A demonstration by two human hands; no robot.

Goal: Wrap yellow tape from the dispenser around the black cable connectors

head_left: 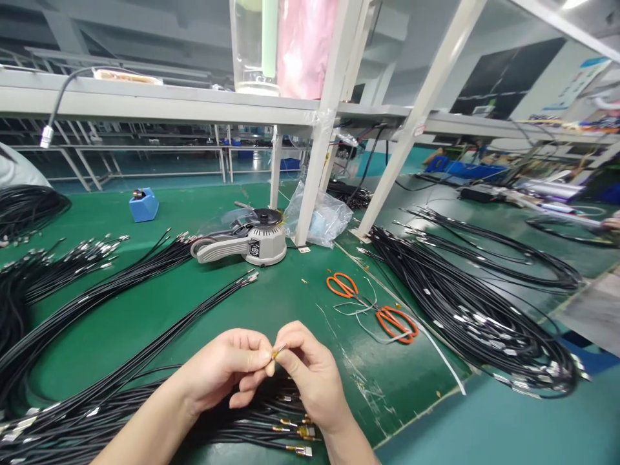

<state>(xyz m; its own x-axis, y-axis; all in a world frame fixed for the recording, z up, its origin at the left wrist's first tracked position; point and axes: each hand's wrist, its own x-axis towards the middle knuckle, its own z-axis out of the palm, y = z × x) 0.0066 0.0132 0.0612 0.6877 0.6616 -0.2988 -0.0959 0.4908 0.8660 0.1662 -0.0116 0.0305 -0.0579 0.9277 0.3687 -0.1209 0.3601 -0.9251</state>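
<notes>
Risks, biggest thing down. Surface is crowded. Right cable pile at 3 o'clock runs past the green edge; a snag or its own weight could drag it off. Near cable pile, 6 to 9 o'clock under the hands, is loose and overlapped, so one tug could tangle the lot. Scissors at 2 o'clock have grey wire across them; catch the wire, scissors slide. Smallest: metal tip with yellow wrap, dead centre. Fingers of left hand and right hand are both pinched on it. Uneven grip could drop it, too much squeeze could crease the wrap.

Counts: those two piles, plus at least three left bundles, 9 to 11 o'clock; single cables overlap, can't count. Clear bag, 1 o'clock: one. Tape dispenser, 12: one. Hands: two. Scissors: two orange handle sets, can't tell if one pair or two. Blue box, 10 to 11: one. Tip held: one.
</notes>
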